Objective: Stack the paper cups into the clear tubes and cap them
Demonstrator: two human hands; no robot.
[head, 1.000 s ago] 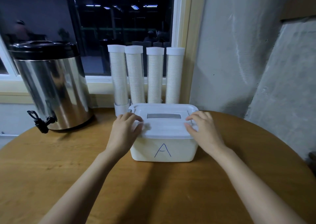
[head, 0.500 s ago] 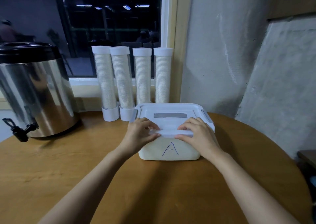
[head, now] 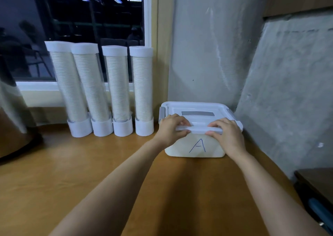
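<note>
Several clear tubes [head: 117, 84] filled with stacked white paper cups stand upright against the window sill, each with a white cap on top and a white base. To their right sits a white plastic box [head: 196, 148] marked "A", its lid closed. My left hand [head: 170, 129] and my right hand [head: 227, 134] both grip the white front latch bar of the lid, fingers over the top and thumbs under it.
A round wooden table [head: 90, 172] carries everything. A steel drinks urn [head: 10, 118] stands at the far left edge. A grey concrete wall rises behind the box, and a dark wooden ledge [head: 317, 183] sits at the lower right.
The box has slid right, past the tubes, toward the wall. My hands moved from the lid's top to its front latch bar, and the view turned right.
</note>
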